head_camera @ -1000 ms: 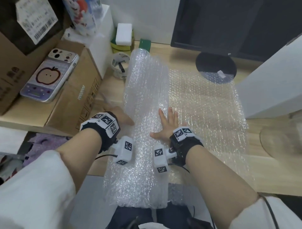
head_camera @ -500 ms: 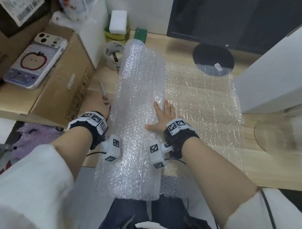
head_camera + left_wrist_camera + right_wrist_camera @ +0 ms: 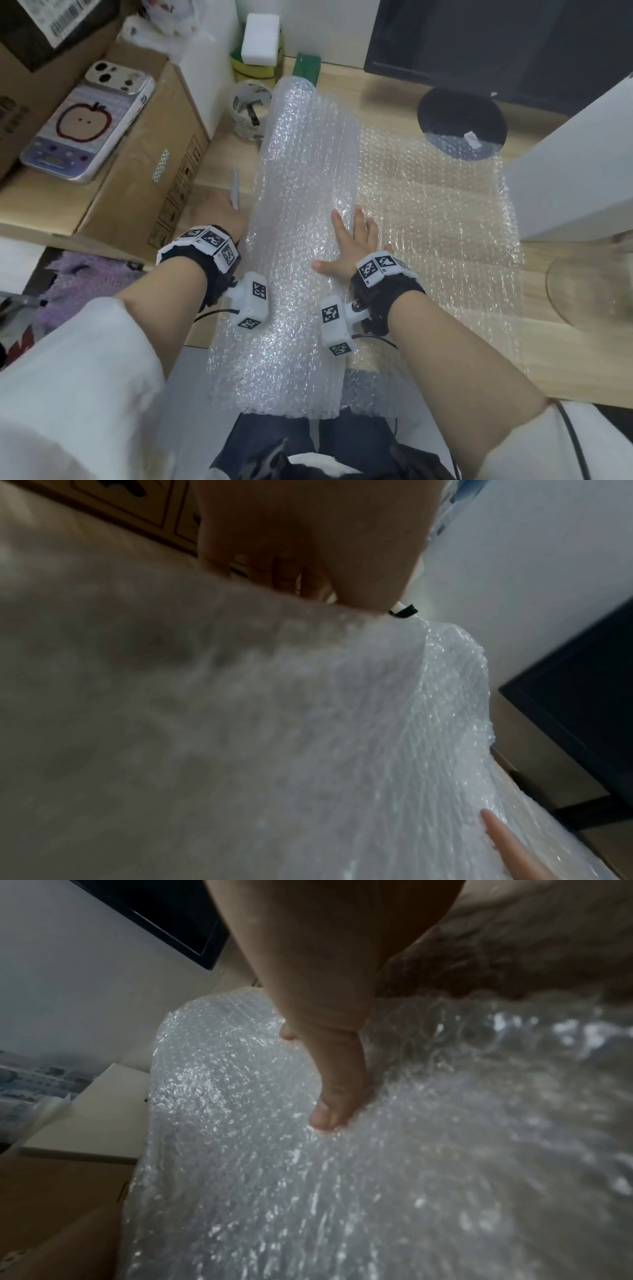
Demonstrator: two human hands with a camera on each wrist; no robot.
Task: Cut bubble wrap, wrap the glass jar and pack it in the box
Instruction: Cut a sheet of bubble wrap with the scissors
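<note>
The bubble wrap roll [image 3: 301, 212] is lying lengthwise across the table [image 3: 387, 82], running from the far edge toward the person and hanging over the near edge, with 1 unrolled sheet [image 3: 442, 219] spreading flat to its right. The right hand [image 3: 352, 246] is pressing down with straight, spread fingers on the roll's right side, where the sheet leaves it. The left hand [image 3: 222, 216] is sitting just left of the roll, curled around a thin grey blade or cutter [image 3: 235, 186] that is pointing away from the person; the left wrist view is blurred and showing little more than the curled fingers. A glass jar [image 3: 589, 284] is standing at the right edge of the table, only partly in view, and a cardboard box [image 3: 137, 164] is sitting to the left with a phone [image 3: 85, 123] on top. The cutting step appears to be just starting. The likely risks are these: the springy roll could be shifting under light pressure, making the cut wander, and the blade would be travelling near the right hand's fingers if it is crossing the roll carelessly.
</note>
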